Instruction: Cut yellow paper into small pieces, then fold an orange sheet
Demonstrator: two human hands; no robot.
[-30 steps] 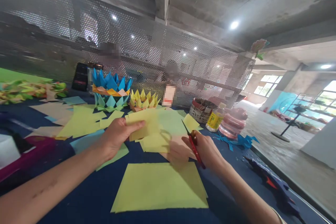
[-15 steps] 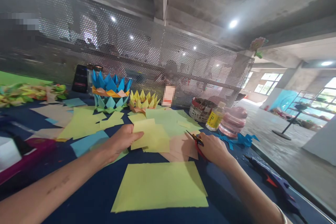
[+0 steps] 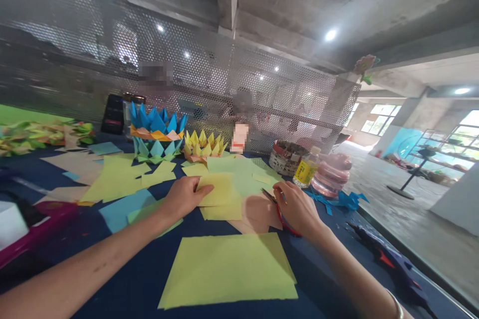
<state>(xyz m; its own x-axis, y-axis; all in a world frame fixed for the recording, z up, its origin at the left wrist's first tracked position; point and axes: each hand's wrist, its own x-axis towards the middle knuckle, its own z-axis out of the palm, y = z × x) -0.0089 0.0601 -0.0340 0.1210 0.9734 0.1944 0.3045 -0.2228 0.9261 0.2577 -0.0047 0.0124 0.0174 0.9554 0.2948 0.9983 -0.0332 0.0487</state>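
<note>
My left hand [image 3: 189, 198] pinches a small yellow paper sheet [image 3: 217, 184] between thumb and fingers. The sheet is over other yellow pieces near the middle of the dark blue table. To the right, my right hand [image 3: 297, 207] curls over a pair of scissors [image 3: 269, 195], with its fingers bent around their middle. The dark blades point away and to the left; part of the red handles shows beneath the palm. Between the hands lie tan paper pieces [image 3: 258, 219]. A larger stack of yellow-green sheets [image 3: 228, 271] lies closest to me.
Blue and yellow folded-paper crowns [image 3: 159, 122] stand behind, beside a phone [image 3: 113, 113]. On the right are a yellow-labelled bottle [image 3: 307, 169], a pink container [image 3: 331, 174], blue paper scraps [image 3: 348, 199] and a glue gun [image 3: 391, 264]. A perforated metal screen [image 3: 209, 79] runs behind.
My left hand has moved slightly right with the yellow paper sheet, bringing it more over the pieces below. My right hand has shifted slightly left and up over the scissors.
</note>
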